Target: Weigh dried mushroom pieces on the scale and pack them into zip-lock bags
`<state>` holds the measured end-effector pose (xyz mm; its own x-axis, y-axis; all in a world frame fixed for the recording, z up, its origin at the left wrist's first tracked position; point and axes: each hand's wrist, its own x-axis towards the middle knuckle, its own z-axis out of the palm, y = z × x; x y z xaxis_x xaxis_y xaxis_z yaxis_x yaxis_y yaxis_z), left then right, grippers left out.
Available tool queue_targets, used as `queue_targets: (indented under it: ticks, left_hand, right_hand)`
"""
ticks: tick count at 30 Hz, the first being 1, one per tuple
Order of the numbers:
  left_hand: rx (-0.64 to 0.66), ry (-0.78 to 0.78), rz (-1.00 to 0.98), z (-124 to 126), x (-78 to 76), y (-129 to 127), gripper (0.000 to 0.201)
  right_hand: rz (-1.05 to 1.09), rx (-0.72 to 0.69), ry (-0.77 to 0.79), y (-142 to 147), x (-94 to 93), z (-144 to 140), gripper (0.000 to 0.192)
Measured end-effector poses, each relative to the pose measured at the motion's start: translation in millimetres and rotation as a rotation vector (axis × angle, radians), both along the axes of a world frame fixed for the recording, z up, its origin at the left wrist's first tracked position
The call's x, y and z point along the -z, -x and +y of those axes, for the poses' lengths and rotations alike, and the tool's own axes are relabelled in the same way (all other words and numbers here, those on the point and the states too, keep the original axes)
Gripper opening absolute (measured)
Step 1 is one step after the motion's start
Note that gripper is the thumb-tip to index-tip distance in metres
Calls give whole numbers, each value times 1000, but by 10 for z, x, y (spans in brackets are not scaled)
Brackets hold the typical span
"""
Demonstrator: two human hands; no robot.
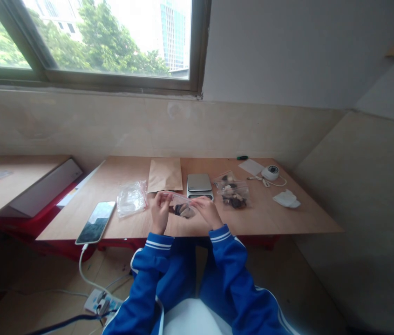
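Note:
A small clear zip bag [184, 207] with dark pieces inside is held just above the wooden table [288, 218], near its front edge. My left hand [159, 213] pinches the bag's top left corner. My right hand [208, 211] grips its top right end. Both sleeves are blue with white stripes. Directly behind the bag sits a small silver scale [199, 184].
A brown paper envelope [165, 174] and a pile of empty clear bags [132, 198] lie to the left. A phone [96, 222] on a charging cable lies at the front left. Filled bags [234, 193], a white round device [270, 172] and a tissue [287, 199] are on the right.

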<state>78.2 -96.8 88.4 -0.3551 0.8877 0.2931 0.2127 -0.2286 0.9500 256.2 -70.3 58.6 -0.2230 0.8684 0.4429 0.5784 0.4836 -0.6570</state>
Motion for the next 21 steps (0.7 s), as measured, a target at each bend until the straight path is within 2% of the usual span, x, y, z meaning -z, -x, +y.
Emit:
queue_targets:
  ticks: [2,6,12,17,21]
  left_hand:
    - [4,-6,34,-2,5,22,27]
    - [147,19,37,-13,47,31,26]
    - [314,40,-24,-17,96,-8,27]
    - [412,96,-78,0,184,-203,38]
    - [490,167,-71,-4,270,-387,43]
  right_hand:
    - [-15,25,9,-49,-1,-6,21]
    - [-2,41,72,-155,-26,-26,29]
    - [291,-32,254,-414,-69,-85,19]
    - [507,6,370,-721,-64,-137,34]
    - [488,60,385,-1095,-48,-43,38]
